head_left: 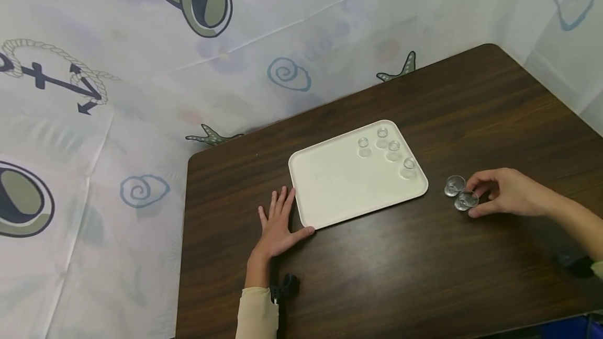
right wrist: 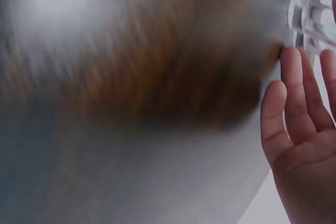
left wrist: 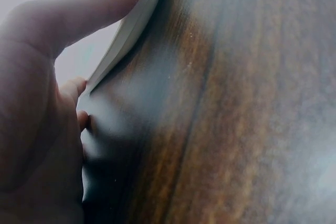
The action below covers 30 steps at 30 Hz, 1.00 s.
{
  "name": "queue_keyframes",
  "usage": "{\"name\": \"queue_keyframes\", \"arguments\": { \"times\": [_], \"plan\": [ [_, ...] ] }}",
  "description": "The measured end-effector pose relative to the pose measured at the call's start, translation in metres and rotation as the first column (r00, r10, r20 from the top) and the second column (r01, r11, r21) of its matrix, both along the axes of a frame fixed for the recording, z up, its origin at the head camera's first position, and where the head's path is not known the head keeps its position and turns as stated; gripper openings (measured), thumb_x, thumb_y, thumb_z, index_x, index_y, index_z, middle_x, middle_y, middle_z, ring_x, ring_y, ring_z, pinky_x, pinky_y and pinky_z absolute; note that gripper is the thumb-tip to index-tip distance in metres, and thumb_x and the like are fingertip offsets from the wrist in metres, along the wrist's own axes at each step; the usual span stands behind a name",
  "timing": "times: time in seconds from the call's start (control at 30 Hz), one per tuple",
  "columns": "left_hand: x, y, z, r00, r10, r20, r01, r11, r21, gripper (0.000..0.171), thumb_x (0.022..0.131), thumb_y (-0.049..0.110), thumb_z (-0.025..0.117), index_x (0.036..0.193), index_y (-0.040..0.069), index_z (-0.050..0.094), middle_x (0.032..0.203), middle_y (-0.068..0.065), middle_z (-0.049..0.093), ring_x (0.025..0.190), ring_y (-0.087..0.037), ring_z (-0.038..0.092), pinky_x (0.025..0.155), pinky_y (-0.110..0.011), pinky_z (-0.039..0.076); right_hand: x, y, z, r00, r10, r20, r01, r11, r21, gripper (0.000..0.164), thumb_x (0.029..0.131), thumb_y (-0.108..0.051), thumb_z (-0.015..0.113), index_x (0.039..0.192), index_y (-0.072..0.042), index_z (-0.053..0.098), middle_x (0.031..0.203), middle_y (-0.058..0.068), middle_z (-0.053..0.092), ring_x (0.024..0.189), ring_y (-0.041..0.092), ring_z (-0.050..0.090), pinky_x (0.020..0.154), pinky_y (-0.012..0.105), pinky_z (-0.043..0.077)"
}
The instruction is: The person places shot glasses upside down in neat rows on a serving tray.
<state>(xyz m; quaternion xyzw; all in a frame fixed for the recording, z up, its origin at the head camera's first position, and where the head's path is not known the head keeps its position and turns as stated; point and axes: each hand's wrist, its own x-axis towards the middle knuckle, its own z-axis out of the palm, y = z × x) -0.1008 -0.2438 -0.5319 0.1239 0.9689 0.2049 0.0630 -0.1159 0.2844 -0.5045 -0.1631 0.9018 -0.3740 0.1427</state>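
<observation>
Two small clear cups point(head_left: 455, 185) stand side by side on the dark wooden table, right of a cream tray point(head_left: 325, 182). My right hand point(head_left: 506, 192) is beside the nearer clear cup point(head_left: 466, 201), thumb and forefinger parted at its right side. In the right wrist view the clear cups point(right wrist: 298, 17) appear just past the fingertips; firm contact cannot be made out. My left hand point(head_left: 278, 229) lies spread at the tray's left end, its thumb point(left wrist: 100, 9) on the near corner of the rim and fingertips along the left edge.
Several more small clear cups point(head_left: 393, 146) stand at the right end of the tray. The wooden table point(head_left: 367, 276) meets a patterned cloth backdrop point(head_left: 245, 56) along its far edge. Something blue point(head_left: 565, 327) shows below the table's near right edge.
</observation>
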Motion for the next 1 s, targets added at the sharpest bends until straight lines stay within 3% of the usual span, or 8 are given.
{"name": "queue_keyframes", "arguments": {
  "times": [0.23,0.57,0.8,1.0],
  "plan": [
    [-0.001,0.001,0.001,1.0,-0.013,-0.009,0.013,1.0,0.007,0.102,0.078,0.069,0.061,0.156,0.027,0.01,0.161,-0.005,0.007,0.147,-0.032,-0.001,0.104,-0.07,-0.008,0.007,-0.004,-0.004,0.998,-0.047,-0.052,0.047,0.999,0.001,0.041,0.069,-0.036,0.085,0.099,-0.015,0.067,0.089,-0.003,0.067,0.078,0.004,0.059,0.063,0.022,0.048],
    [-0.001,0.0,0.0,1.0,-0.008,-0.006,0.008,1.0,0.003,0.102,0.078,0.068,0.062,0.155,0.027,0.01,0.161,-0.006,0.007,0.147,-0.033,-0.001,0.104,-0.071,-0.006,0.007,0.004,-0.002,0.996,-0.001,-0.084,0.001,1.0,-0.007,0.034,0.075,-0.026,0.082,0.104,-0.015,0.068,0.092,-0.004,0.066,0.081,0.001,0.06,0.065,0.021,0.053],
    [-0.003,-0.001,0.0,1.0,-0.011,-0.013,0.011,1.0,-0.007,0.102,0.078,0.068,0.062,0.155,0.028,0.01,0.161,-0.005,0.007,0.147,-0.032,-0.001,0.104,-0.071,-0.006,-0.001,0.023,0.014,0.997,-0.013,-0.082,0.013,1.0,-0.003,0.033,0.078,-0.017,0.08,0.106,-0.012,0.065,0.098,0.002,0.065,0.084,-0.002,0.061,0.067,0.018,0.053],
    [0.0,-0.001,0.001,1.0,-0.009,-0.003,0.009,1.0,-0.002,0.103,0.078,0.07,0.061,0.156,0.027,0.009,0.161,-0.005,0.006,0.147,-0.031,-0.002,0.104,-0.07,-0.008,-0.015,0.035,0.034,0.987,-0.09,-0.132,0.08,0.993,-0.082,0.035,0.076,-0.004,0.079,0.106,-0.012,0.063,0.098,-0.007,0.066,0.083,-0.003,0.062,0.067,0.011,0.05]
  ]
}}
